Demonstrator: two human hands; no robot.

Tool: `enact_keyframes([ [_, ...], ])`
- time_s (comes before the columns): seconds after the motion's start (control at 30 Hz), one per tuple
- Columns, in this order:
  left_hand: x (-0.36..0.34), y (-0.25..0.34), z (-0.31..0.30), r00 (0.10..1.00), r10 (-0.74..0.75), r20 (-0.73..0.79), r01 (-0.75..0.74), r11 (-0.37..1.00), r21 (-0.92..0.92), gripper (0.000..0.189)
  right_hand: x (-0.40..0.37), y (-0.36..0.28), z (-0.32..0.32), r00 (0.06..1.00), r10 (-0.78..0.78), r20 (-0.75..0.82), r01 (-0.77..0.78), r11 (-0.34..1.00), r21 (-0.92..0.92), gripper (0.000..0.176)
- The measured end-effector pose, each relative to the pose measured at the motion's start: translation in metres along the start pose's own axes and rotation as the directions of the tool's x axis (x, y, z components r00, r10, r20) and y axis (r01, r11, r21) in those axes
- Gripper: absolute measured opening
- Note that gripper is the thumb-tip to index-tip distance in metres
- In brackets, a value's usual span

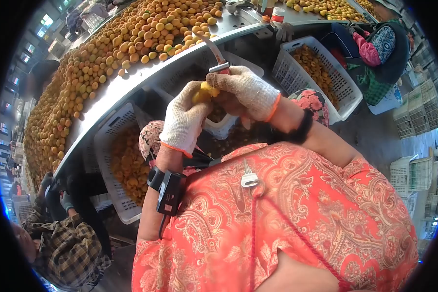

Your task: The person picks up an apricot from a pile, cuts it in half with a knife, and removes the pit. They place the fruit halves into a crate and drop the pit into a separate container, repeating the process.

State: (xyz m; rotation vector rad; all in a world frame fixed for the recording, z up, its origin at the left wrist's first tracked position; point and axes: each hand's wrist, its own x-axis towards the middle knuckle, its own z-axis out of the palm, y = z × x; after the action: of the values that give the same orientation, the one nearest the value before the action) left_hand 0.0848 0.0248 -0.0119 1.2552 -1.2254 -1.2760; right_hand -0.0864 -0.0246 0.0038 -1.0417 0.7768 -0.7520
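Note:
Both my hands wear white knitted gloves and meet in front of my chest. My left hand is closed around a yellow-orange apricot, its thumb pressed near the fruit's top. In my right hand is a knife with a curved blade and a metal collar, the blade pointing up and away from the fruit. My right thumb and fingers also reach the apricot, where some yellow flesh shows at the fingertips. The lower fingers of the right hand are partly in shadow.
A metal table curves ahead, heaped with whole apricots. White crates of cut fruit stand at left and right. A small white container sits below my hands. Co-workers sit at left and right.

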Motion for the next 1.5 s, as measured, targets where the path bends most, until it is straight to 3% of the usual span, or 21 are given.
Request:
enact_keyframes([
  [0.13,0.000,0.004,-0.029,0.994,0.018,-0.111,-0.017,1.000,0.012,0.027,0.013,0.005,-0.004,0.995,0.060,0.080,-0.069,0.991,0.118,0.019],
  [0.23,-0.002,-0.007,-0.085,0.945,0.012,-0.327,-0.043,0.995,-0.086,0.024,0.017,0.000,-0.010,0.992,0.080,0.094,-0.093,0.986,0.141,0.018],
  [0.3,-0.009,-0.026,-0.133,0.880,0.039,-0.474,-0.049,0.999,-0.009,0.025,0.018,-0.001,-0.023,0.996,0.076,0.045,-0.072,0.994,-0.076,0.020],
  [0.33,-0.024,-0.019,-0.148,0.837,-0.058,-0.544,0.105,0.993,0.055,0.024,0.038,0.020,-0.034,0.992,-0.081,-0.095,0.044,0.940,-0.338,0.027],
  [0.37,-0.028,-0.037,-0.181,0.778,0.019,-0.627,0.171,0.955,0.241,0.027,0.049,0.037,-0.048,0.991,-0.085,-0.104,0.046,0.942,-0.332,0.027],
  [0.4,-0.035,-0.060,-0.216,0.727,0.244,-0.642,0.214,0.807,0.550,0.033,0.057,0.052,-0.063,0.947,-0.282,-0.154,0.125,0.766,-0.631,0.031],
  [0.43,-0.042,-0.087,-0.271,0.699,0.286,-0.656,0.434,0.560,0.706,0.047,0.060,0.057,-0.074,0.873,-0.471,-0.130,0.137,0.492,-0.859,0.034],
  [0.5,-0.056,-0.068,-0.291,0.586,0.208,-0.783,0.719,0.312,0.621,0.059,0.062,0.056,-0.085,0.916,-0.362,-0.173,0.066,0.560,-0.826,0.034],
  [0.57,-0.048,-0.065,-0.306,0.590,0.312,-0.745,0.544,0.528,0.652,0.052,0.061,0.052,-0.086,0.974,-0.056,-0.221,-0.080,0.825,-0.560,0.029],
  [0.6,-0.036,-0.060,-0.308,0.640,0.177,-0.748,0.348,0.801,0.487,0.041,0.055,0.043,-0.083,0.967,0.084,-0.240,-0.198,0.839,-0.506,0.027],
  [0.63,-0.021,-0.050,-0.296,0.638,0.179,-0.749,0.352,0.797,0.490,0.041,0.050,0.036,-0.076,0.968,0.086,-0.236,-0.197,0.842,-0.503,0.027],
  [0.7,0.019,-0.036,-0.258,0.771,0.140,-0.621,0.079,0.947,0.312,0.031,0.048,0.031,-0.069,0.957,0.156,-0.243,-0.267,0.799,-0.539,0.028],
  [0.77,0.067,-0.021,-0.229,0.844,0.113,-0.524,0.153,0.886,0.437,0.025,0.065,0.064,-0.087,0.991,-0.100,-0.087,0.007,0.696,-0.718,0.034],
  [0.97,0.210,-0.052,-0.177,0.967,0.137,-0.214,0.067,0.675,0.735,0.031,0.075,0.081,-0.098,0.995,0.043,-0.095,-0.100,0.635,-0.766,0.034],
  [1.03,0.250,-0.068,-0.175,0.969,0.109,-0.222,0.130,0.542,0.830,0.030,0.076,0.078,-0.100,0.993,0.062,-0.099,-0.116,0.642,-0.758,0.034],
  [1.17,0.307,-0.094,-0.179,0.993,0.075,-0.088,0.074,0.177,0.981,0.036,0.075,0.073,-0.104,0.990,0.117,-0.083,-0.139,0.647,-0.749,0.034],
  [1.2,0.314,-0.099,-0.178,0.995,0.074,-0.072,0.059,0.163,0.985,0.036,0.074,0.072,-0.105,0.991,0.110,-0.078,-0.131,0.652,-0.747,0.033],
  [1.3,0.316,-0.081,-0.169,0.994,-0.087,-0.071,0.085,0.171,0.982,0.034,0.074,0.069,-0.108,0.994,0.087,-0.071,-0.111,0.681,-0.724,0.032],
  [1.33,0.312,-0.076,-0.167,0.999,0.013,-0.042,0.038,0.200,0.979,0.033,0.073,0.067,-0.110,0.997,0.043,-0.071,-0.080,0.700,-0.709,0.032],
  [1.43,0.276,-0.034,-0.150,0.981,-0.119,-0.153,0.190,0.736,0.650,0.030,0.070,0.065,-0.109,0.988,-0.080,-0.134,-0.023,0.776,-0.630,0.028],
  [1.5,0.238,-0.009,-0.133,0.995,-0.095,-0.024,0.098,0.979,0.181,0.040,0.068,0.059,-0.105,0.979,-0.156,-0.132,0.045,0.796,-0.604,0.026],
])
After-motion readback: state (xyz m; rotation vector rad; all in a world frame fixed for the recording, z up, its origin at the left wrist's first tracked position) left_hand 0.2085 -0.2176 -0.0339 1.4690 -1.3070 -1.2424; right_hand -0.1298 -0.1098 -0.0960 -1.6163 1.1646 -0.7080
